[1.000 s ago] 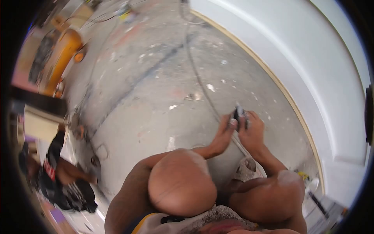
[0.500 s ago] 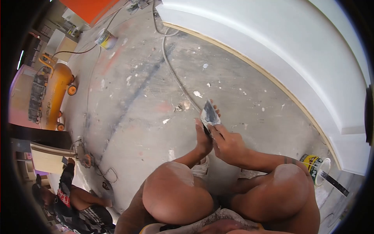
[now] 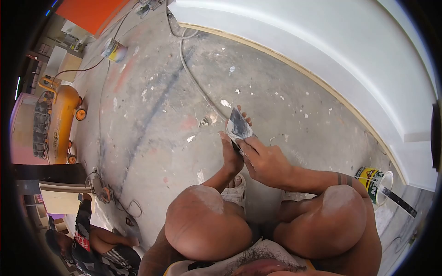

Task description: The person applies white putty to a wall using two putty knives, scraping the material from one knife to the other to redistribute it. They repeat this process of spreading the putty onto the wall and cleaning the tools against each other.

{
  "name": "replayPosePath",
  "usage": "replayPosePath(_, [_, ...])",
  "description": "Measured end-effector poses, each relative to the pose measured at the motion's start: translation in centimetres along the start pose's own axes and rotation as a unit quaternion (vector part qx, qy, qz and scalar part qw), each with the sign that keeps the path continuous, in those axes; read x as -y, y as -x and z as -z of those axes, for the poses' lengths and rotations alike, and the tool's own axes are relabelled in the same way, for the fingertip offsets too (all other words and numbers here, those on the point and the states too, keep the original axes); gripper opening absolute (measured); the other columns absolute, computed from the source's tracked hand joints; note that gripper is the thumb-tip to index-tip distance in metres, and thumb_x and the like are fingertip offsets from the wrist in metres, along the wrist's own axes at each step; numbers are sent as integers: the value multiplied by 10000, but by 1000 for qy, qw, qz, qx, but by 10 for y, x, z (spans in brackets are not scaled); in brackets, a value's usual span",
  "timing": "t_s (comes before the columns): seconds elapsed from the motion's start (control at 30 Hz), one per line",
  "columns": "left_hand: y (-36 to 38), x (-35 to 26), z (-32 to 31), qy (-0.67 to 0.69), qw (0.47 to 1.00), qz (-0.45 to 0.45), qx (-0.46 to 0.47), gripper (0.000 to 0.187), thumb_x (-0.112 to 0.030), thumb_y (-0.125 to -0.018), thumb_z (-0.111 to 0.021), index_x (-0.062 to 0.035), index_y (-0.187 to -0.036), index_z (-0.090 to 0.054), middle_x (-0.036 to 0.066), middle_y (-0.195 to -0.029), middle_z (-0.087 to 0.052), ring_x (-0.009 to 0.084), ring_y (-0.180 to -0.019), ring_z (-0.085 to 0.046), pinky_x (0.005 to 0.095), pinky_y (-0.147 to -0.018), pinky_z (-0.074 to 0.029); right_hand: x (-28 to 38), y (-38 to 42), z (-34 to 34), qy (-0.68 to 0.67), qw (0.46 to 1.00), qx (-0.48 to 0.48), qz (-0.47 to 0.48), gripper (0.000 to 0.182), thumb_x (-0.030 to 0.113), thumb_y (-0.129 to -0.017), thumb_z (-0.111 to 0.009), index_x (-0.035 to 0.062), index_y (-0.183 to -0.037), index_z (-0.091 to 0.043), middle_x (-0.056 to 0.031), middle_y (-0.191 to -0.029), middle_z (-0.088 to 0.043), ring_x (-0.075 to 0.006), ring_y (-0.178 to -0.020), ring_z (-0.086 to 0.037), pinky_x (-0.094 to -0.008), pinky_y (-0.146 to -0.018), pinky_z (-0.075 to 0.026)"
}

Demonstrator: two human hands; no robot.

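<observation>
A putty knife (image 3: pixel 240 126) with a grey, smeared blade points away from me, a little above and between my knees. My right hand (image 3: pixel 265 162) is wrapped round its lower end. Behind and below the blade is my left hand (image 3: pixel 231 154), its thumb on the near side and its fingertips showing past the blade's far edge. White residue covers the blade's lower part. What lies between the blade and my left palm is hidden.
A white curved panel (image 3: pixel 313 55) with a wooden bottom edge runs along the upper right. A bucket (image 3: pixel 368 179) with a dark strip stands right. An orange compressor (image 3: pixel 64 119), another bucket (image 3: pixel 114 50) and a hose (image 3: pixel 195 83) are left. A crouching person (image 3: pixel 87 244) is lower left.
My hands and the putty knife have shifted slightly left and up in the view. The whole scene has turned a little with the head; the grip looks the same.
</observation>
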State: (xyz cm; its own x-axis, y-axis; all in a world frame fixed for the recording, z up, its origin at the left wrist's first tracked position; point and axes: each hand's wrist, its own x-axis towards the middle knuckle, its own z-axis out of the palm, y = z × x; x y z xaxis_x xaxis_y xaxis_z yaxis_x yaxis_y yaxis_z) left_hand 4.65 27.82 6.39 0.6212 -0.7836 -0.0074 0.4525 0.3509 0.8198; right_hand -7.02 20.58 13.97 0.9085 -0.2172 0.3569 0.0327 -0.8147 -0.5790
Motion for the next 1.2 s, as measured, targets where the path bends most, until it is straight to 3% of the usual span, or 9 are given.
replayPosePath(0.2, [12, -4, -4, -93, 995, 18, -12, 801, -621, -1029, -220, 3, -1524, -303, 100, -1385, -519, 223, -1259, -504, 370, -1114, -349, -2, 7, -11, -50, 997, -46, -22, 403, 50, -802, -670, -79, -1175, -590, -152, -1027, -593, -281, -693, -670, -351, -549, -538])
replayPosePath(0.33, [14, 5, 2, -77, 996, 25, -34, 777, -614, -1031, -231, -8, -1503, -352, 91, -1373, -527, 207, -1241, -513, 365, -1103, -363, -2, 11, -18, -63, 996, -37, -45, 398, 29, -794, -664, -65, -1173, -593, -169, -1048, -594, -323, -729, -668, -379, -580, -544])
replayPosePath(0.43, [29, 11, 0, -86, 991, 87, -52, 610, -459, -1055, -359, -10, -1468, -347, 82, -1214, -539, 182, -1134, -527, 346, -1038, -393, -12, 2, -19, -54, 994, -59, -70, 388, -7, -796, -646, -57, -1178, -596, -194, -1061, -604, -368, -790, -660, -409, -655, -549])
replayPosePath(0.5, [39, 38, 6, -122, 990, 72, -2, 537, -351, -1060, -430, -5, -1463, -351, 63, -1112, -480, 175, -1054, -488, 327, -988, -396, -22, -5, -15, -44, 993, -77, -83, 383, -37, -797, -634, -59, -1177, -599, -210, -1057, -610, -391, -828, -652, -430, -710, -550])
replayPosePath(0.57, [23, 15, -16, -238, 971, -28, 5, 471, -314, -1076, -372, 12, -1416, -385, 86, -1141, -445, 186, -1083, -458, 310, -970, -387, -29, -13, -6, -54, 984, -111, -128, 325, -48, -820, -612, -65, -1144, -610, -227, -1047, -614, -414, -864, -641, -427, -759, -536])
replayPosePath(0.83, [13, -4, -11, -203, 977, -47, -46, 434, -315, -1082, -361, 28, -1340, -428, 119, -1121, -415, 201, -1047, -449, 324, -955, -384, -5, -8, -7, -34, 996, -70, -43, 291, -84, -837, -579, -63, -1122, -629, -200, -1026, -627, -375, -817, -663, -400, -691, -539])
replayPosePath(0.9, [17, -5, -13, -257, 966, -26, 11, 499, -405, -1077, -337, 16, -1330, -423, 115, -1187, -420, 194, -1102, -443, 329, -1005, -364, -10, -12, -7, -21, 996, -82, -32, 311, -86, -819, -590, -70, -1127, -630, -191, -1028, -628, -362, -797, -670, -394, -664, -547])
replayPosePath(0.93, [18, -6, -12, -215, 976, -5, 11, 419, -316, -1071, -414, 34, -1299, -441, 113, -1127, -392, 193, -1037, -437, 330, -963, -386, -13, -14, -6, -37, 995, -83, -43, 304, -87, -815, -590, -70, -1116, -633, -192, -1016, -630, -361, -797, -672, -392, -665, -547])
replayPosePath(1.2, [26, 2, -10, -268, 963, -18, 23, 461, -324, -1064, -440, 36, -1350, -413, 138, -1142, -404, 230, -1061, -447, 348, -984, -379, -14, -17, -7, -46, 992, -88, -71, 261, -85, -839, -569, -63, -1091, -636, -197, -1006, -636, -372, -816, -665, -406, -694, -536])
